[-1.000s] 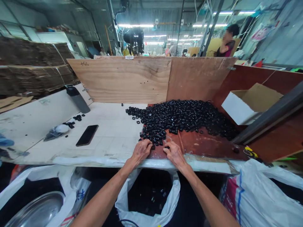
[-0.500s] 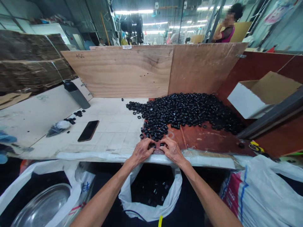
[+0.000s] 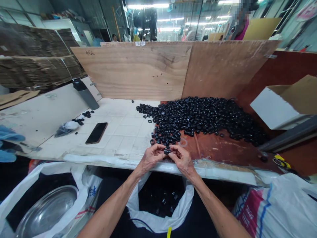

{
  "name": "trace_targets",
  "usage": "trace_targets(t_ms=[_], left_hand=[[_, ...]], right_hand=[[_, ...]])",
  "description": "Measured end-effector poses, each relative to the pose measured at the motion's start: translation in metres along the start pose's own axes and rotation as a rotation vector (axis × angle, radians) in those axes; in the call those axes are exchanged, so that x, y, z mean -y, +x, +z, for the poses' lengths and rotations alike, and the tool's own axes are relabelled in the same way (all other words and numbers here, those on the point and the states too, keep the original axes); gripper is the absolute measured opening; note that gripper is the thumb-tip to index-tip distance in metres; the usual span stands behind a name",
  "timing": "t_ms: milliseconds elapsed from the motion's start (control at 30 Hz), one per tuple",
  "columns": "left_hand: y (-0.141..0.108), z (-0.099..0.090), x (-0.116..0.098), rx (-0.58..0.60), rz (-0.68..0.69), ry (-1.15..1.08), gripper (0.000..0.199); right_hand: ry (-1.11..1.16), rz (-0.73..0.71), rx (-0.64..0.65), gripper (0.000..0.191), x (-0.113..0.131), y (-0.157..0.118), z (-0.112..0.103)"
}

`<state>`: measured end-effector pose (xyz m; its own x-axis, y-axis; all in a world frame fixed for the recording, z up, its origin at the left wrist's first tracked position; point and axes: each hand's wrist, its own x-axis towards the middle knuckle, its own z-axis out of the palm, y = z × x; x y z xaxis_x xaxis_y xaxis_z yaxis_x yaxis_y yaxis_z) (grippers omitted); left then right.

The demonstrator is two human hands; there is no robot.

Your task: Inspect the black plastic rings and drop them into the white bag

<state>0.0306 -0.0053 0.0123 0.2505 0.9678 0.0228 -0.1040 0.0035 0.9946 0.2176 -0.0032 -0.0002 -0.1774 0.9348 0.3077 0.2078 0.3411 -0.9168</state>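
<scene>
My left hand [image 3: 151, 158] and my right hand [image 3: 182, 161] meet over the front edge of the table. Between their fingertips is a small black plastic cap [image 3: 167, 151], pinched from both sides. It looks like two short pieces set end to end, though I cannot tell whether they are joined. Just beyond my fingers spreads a large heap of similar black caps [image 3: 208, 114]. Below my wrists a white sack [image 3: 182, 216] hangs open, with several black caps [image 3: 163, 200] visible in its dark inside.
A phone [image 3: 96, 133] lies on the table's pale left half, near a dark bottle [image 3: 86, 95] and a small bag [image 3: 66, 128]. Wooden boards [image 3: 131, 72] wall the back. At right are a white carton [image 3: 274, 107] and a full sack [image 3: 287, 208]; at left, a metal basin [image 3: 49, 211].
My hands have come together from a small gap, each with a black piece, and the pieces now meet between my fingertips. The camera view has shifted slightly.
</scene>
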Motion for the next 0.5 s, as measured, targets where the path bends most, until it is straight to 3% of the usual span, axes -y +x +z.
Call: trace_targets(t_ms=[300, 500], left_hand=[[-0.002, -0.002, 0.007, 0.005, 0.133, 0.038, 0.031], [-0.002, -0.004, 0.020, 0.033, 0.270, 0.148, 0.025]], right_hand=[[-0.106, 0.017, -0.021, 0.013, 0.009, 0.000, 0.009], [-0.369, -0.127, -0.064, 0.030, 0.007, -0.001, 0.016]])
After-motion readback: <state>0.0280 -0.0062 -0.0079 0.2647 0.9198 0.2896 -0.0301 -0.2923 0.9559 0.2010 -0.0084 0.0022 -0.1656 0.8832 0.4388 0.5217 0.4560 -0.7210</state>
